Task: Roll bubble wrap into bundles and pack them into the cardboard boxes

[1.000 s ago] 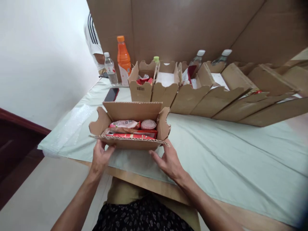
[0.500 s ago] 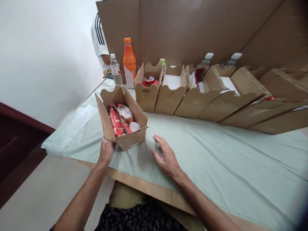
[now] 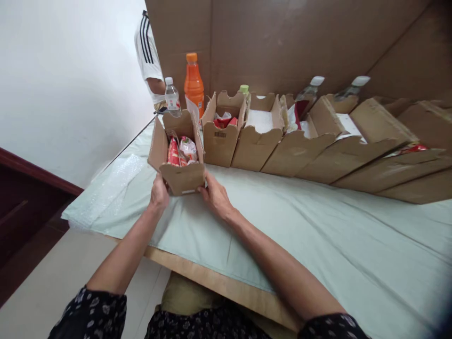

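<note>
Between my two hands is an open-topped cardboard box [image 3: 182, 178] with a scalloped front edge. Inside it lie a red packet [image 3: 173, 153] and a white and pink packet [image 3: 188, 149], partly hidden by the front wall. My left hand [image 3: 159, 192] grips the box's lower left side, its fingers partly behind the cardboard. At the lower right corner my right hand [image 3: 216, 195] holds the box, thumb at the front and fingers along the side.
A row of cardboard boxes [image 3: 254, 148] with packets stands to the right. Behind are a water bottle [image 3: 172, 98] and an orange drink bottle [image 3: 193, 87]. Bubble wrap [image 3: 113, 190] lies at left on the green cloth [image 3: 282, 226]. Another person's sleeve [image 3: 147, 47] shows behind the cardboard panel [image 3: 282, 47].
The box has moved back toward the bottles and turned so its front faces me. My right hand, open and apart from it before, has closed on its right side.
</note>
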`<state>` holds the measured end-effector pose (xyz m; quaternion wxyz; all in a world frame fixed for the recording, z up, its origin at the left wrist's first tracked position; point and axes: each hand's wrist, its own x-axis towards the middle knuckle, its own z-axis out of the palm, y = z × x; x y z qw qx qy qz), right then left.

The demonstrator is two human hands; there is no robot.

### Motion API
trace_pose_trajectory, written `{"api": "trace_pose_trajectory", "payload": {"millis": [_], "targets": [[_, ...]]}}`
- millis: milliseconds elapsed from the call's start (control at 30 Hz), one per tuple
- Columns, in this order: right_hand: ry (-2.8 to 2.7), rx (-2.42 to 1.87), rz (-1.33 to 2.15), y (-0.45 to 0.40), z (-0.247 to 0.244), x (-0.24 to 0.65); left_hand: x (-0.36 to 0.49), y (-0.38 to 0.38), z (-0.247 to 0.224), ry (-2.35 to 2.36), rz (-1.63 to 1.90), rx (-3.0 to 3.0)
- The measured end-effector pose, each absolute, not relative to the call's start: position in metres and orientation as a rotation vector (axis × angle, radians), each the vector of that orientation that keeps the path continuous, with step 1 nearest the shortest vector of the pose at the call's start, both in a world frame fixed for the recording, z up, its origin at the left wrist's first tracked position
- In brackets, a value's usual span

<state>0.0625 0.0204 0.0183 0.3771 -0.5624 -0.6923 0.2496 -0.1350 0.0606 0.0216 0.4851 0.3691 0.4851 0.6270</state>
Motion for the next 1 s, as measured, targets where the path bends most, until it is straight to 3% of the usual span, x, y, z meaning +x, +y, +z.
{"api": "trace_pose_trajectory", "payload": {"millis": [233,600,1000], "targets": [[-1.611,-1.464,0.506,0.070,-0.006,0.067,-0.144,0.088,0.025,0.816,1.262,1.367],[-1.709,-1.418,0.391,0.046,-0.013,0.068,-0.146,0.086,-0.003,1.071,1.354,1.439],[-1.783,-1.325,0.420,0.050,-0.017,0.064,-0.139,0.126,0.017,1.189,1.370,1.600]]}}
